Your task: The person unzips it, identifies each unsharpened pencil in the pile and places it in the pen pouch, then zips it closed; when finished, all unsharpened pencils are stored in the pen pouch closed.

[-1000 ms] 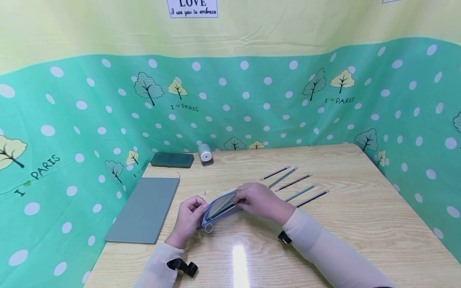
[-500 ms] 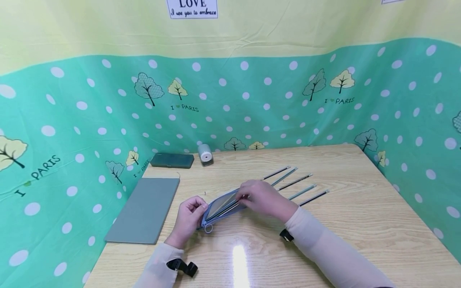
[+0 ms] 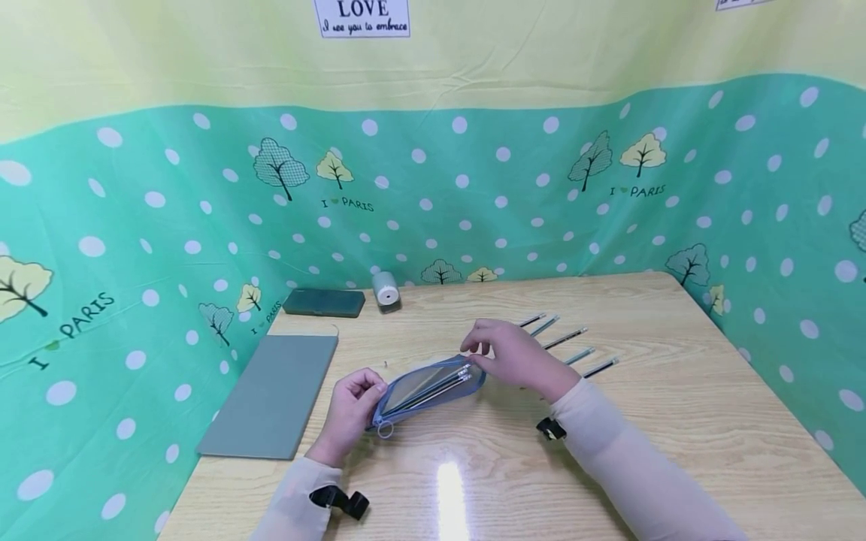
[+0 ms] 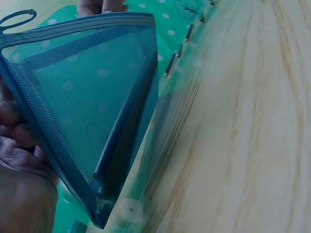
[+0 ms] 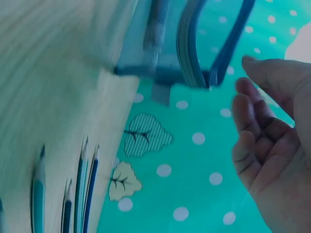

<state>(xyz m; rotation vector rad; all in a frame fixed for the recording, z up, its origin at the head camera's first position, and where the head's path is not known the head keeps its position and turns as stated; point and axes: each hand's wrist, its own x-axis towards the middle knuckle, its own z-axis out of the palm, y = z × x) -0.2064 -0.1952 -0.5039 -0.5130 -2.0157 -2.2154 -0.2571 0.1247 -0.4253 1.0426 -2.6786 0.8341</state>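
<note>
A blue mesh zip pouch (image 3: 468,388) is held tilted above the table, its zip side gaping. Several pencils (image 3: 433,388) lie inside it, with their eraser ends toward the right end. My left hand (image 3: 348,412) pinches the pouch's left end near the zip pull ring (image 3: 385,430). At the right end hovers my right hand (image 3: 514,359); in the right wrist view its loosely bent fingers (image 5: 245,111) stand apart from the pouch and hold nothing. Several loose pencils (image 3: 567,337) lie on the table behind the right hand, partly hidden by it.
A grey flat board (image 3: 271,398) lies at the table's left. Behind it are a dark green case (image 3: 323,302) and a small pale cylindrical device (image 3: 386,291). The wooden table (image 3: 676,421) meets a green dotted curtain (image 3: 501,218) at the back.
My right hand has let go of the pencils in the pouch opening and moved up and right to the pouch's end. The pencils' eraser ends now show inside. The left hand has hardly moved.
</note>
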